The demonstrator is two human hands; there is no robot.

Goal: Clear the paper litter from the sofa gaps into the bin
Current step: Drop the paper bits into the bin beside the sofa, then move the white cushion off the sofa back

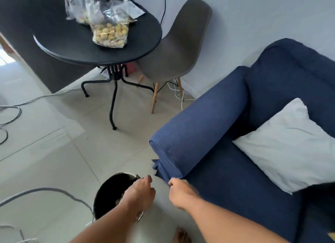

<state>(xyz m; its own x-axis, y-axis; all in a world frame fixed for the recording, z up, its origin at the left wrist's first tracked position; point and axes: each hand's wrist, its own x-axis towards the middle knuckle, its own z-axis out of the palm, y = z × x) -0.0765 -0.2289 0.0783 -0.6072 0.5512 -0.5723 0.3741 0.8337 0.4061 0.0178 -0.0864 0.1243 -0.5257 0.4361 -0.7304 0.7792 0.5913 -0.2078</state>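
Note:
A round bin (107,193) with a dark inside stands on the floor at the bottom centre. My left hand (139,193) hovers over its right rim with the fingers bunched together; no paper shows in it. My right hand (181,193) is curled into a fist just right of that, beside the front corner of the blue sofa (226,170) armrest (199,126). Whether the fist encloses anything is hidden. No paper litter is visible on the sofa or in its gaps from here.
A white cushion (290,145) lies on the sofa seat. A round black table (72,49) with clear snack bags (108,32) and a grey chair (177,49) stand behind. Cables (10,116) trail over the tiled floor at the left. A bare foot (181,235) shows below.

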